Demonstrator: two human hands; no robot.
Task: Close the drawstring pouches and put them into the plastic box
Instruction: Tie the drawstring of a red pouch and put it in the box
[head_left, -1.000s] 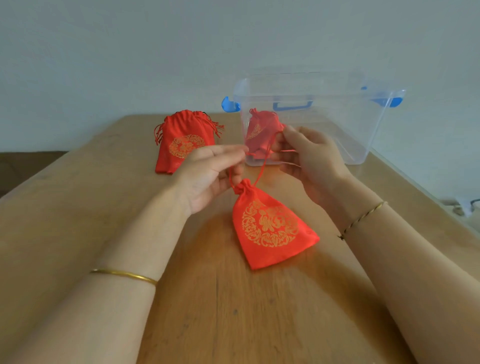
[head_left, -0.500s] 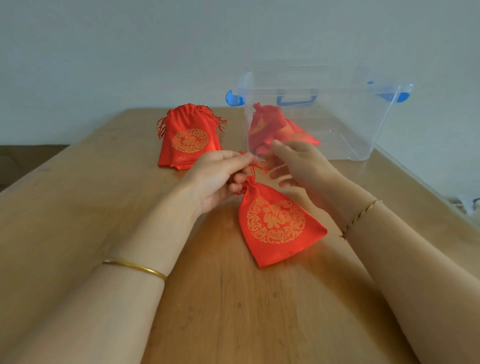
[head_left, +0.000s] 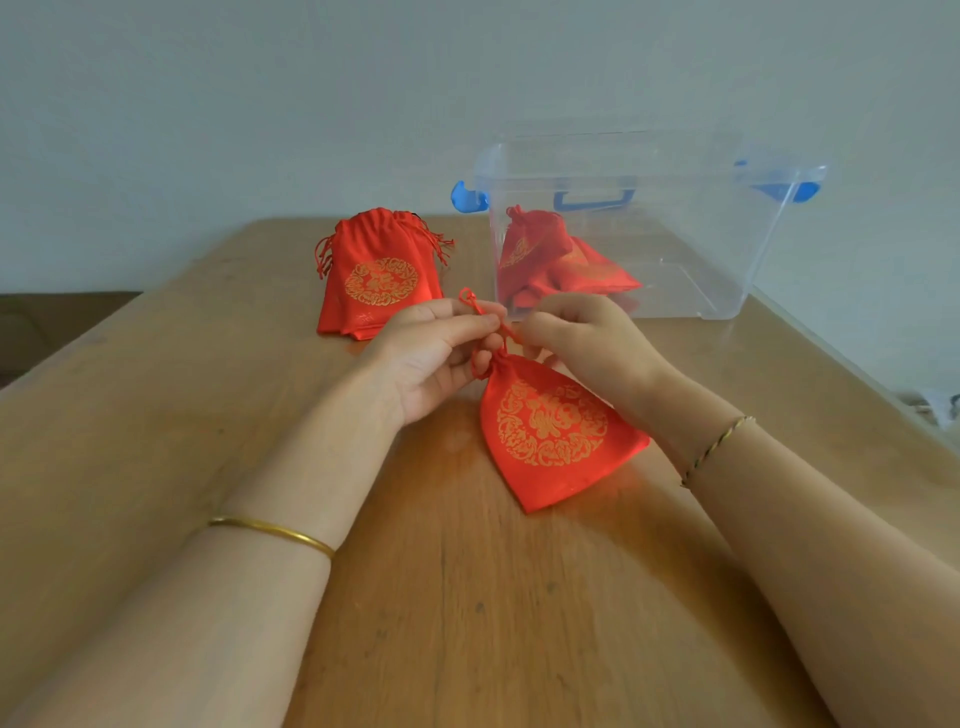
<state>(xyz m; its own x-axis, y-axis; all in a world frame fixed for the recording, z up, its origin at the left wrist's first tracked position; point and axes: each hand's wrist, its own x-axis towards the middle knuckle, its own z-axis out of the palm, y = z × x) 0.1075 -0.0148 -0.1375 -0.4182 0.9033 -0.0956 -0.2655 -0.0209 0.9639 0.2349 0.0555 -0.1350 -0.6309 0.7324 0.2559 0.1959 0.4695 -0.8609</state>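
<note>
The wooden table (head_left: 156, 415) carries everything. Beyond the right grip (head_left: 587, 343) stands the clear plastic box (head_left: 701, 249) with blue latches and no lid on it. Some closed pouches (head_left: 550, 260) already lie inside, at least two, but I cannot count them exactly. Beyond the left grip (head_left: 441, 353) lies a pile of pouches (head_left: 382, 275) with wide mouths and loose hanging cords, so these are not yet closed. Just below both grips, flat on the table, is the pouch (head_left: 550, 431) in work, with its neck gathered tight between them. The left grip pinches the drawstring (head_left: 470, 301) between thumb and fingers, and the knotted end stands up above it. The right grip has its fingers curled at the same cord just above the neck and seems to pinch it, though the fingertips are hidden. I judge the task to be somewhere in the middle: this pouch is nearly closed and must then go into the box, and the pile comes after. As for writing, each pouch shows a round gold emblem (head_left: 553, 421) of flower ornaments with a sign in the centre that I cannot read. Small gold marks at the lower corner of the top pouch of the pile are too small to read. The box shows no label.
</note>
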